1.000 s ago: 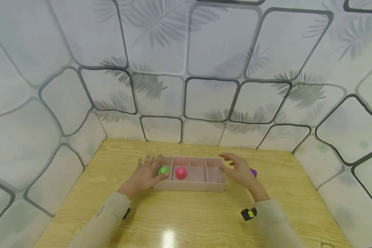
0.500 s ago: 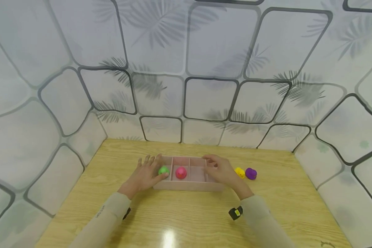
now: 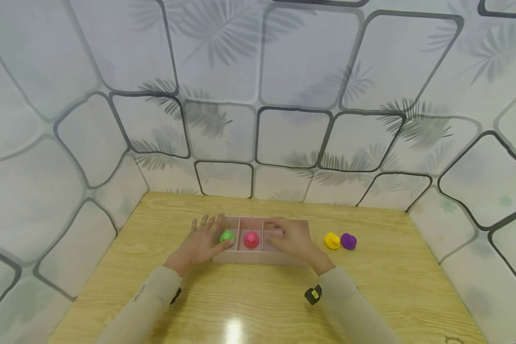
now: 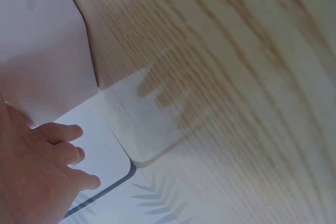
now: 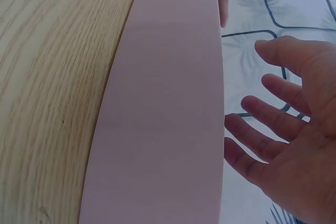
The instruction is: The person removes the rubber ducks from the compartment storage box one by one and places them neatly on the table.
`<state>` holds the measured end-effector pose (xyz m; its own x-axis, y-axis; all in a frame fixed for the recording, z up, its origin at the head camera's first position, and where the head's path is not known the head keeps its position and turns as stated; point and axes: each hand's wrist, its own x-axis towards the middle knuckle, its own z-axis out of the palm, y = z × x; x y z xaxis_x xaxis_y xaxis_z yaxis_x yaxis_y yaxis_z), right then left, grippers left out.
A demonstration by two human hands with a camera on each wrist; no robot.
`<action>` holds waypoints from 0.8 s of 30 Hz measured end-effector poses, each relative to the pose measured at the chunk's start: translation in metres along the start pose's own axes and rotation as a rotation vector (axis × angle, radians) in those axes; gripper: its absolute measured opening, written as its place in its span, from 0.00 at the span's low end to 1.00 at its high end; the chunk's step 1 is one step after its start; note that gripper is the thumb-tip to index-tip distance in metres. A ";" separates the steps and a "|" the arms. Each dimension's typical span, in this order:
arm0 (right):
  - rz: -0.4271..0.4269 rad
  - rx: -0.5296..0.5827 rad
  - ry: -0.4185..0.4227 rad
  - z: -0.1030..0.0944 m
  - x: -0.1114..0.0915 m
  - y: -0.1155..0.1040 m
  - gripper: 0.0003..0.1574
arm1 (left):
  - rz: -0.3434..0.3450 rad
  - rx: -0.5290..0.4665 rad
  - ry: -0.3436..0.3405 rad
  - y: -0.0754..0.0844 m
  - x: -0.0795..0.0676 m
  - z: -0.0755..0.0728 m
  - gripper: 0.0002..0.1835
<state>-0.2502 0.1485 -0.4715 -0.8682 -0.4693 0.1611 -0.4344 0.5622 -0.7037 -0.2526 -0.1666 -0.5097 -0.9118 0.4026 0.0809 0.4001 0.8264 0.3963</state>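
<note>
A pale pink divided box (image 3: pixel 258 258) stands on the wooden table, its compartments in one row. In the leftmost compartment is a green rubber duck (image 3: pixel 227 236), and beside it a pink rubber duck (image 3: pixel 251 240). My left hand (image 3: pixel 202 242) rests at the box's left end, fingers spread, thumb across the green duck's compartment; in the left wrist view its fingers (image 4: pixel 68 153) lie beyond the box wall. My right hand (image 3: pixel 293 239) hovers over the right half of the box, partly covering those compartments. The right wrist view shows its fingers (image 5: pixel 273 116) loosely spread, holding nothing.
To the right of the box, a yellow rubber duck (image 3: pixel 332 241) and a purple rubber duck (image 3: pixel 349 241) sit side by side on the table (image 3: pixel 258 296). Patterned white wall panels (image 3: pixel 223 179) enclose the table at the back and both sides.
My right hand has moved left from the box's right end to over its third compartment, uncovering the yellow and purple ducks. The left hand has stayed in place.
</note>
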 end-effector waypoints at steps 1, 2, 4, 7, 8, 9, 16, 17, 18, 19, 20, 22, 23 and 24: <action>0.005 0.000 -0.005 0.001 0.001 -0.001 0.29 | 0.001 0.002 0.001 0.000 0.000 0.000 0.51; 0.012 0.001 -0.009 0.002 0.001 -0.002 0.29 | 0.001 0.002 0.002 0.000 0.000 0.000 0.51; 0.018 -0.001 -0.018 0.004 0.002 -0.002 0.29 | 0.002 0.004 0.001 0.001 0.000 0.000 0.51; 0.025 0.004 -0.037 0.005 0.004 -0.004 0.31 | 0.005 0.010 0.001 0.001 0.001 0.000 0.51; 0.027 0.004 -0.043 0.006 0.004 -0.004 0.31 | 0.006 0.012 0.000 0.001 0.001 0.000 0.51; 0.030 0.007 -0.052 0.006 0.005 -0.003 0.31 | 0.007 0.016 0.000 0.001 0.001 0.000 0.51; 0.050 0.031 -0.088 0.009 0.009 -0.005 0.32 | 0.003 0.013 -0.007 0.001 0.001 -0.001 0.50; 0.049 0.032 -0.091 0.009 0.009 -0.005 0.32 | 0.004 0.016 -0.007 0.001 0.001 -0.001 0.50; 0.049 0.028 -0.093 0.010 0.010 -0.006 0.32 | 0.002 0.017 -0.008 0.001 0.000 -0.001 0.50; 0.044 0.027 -0.096 0.011 0.011 -0.006 0.32 | 0.003 0.017 -0.008 0.001 0.000 -0.001 0.50; 0.037 0.034 -0.101 0.012 0.011 -0.006 0.32 | 0.002 0.017 -0.009 0.001 0.000 -0.001 0.50; 0.019 0.036 -0.104 0.013 0.013 -0.006 0.31 | 0.001 0.017 -0.011 0.001 0.000 -0.001 0.50; 0.006 0.045 -0.111 0.014 0.014 -0.005 0.31 | 0.001 0.017 -0.011 0.001 0.000 -0.001 0.50; -0.007 0.055 -0.118 0.015 0.015 -0.004 0.31 | 0.001 0.017 -0.010 0.001 0.000 -0.001 0.50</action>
<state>-0.2573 0.1288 -0.4767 -0.8299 -0.5513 0.0858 -0.4234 0.5221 -0.7404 -0.2525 -0.1661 -0.5084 -0.9105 0.4071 0.0719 0.4023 0.8326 0.3808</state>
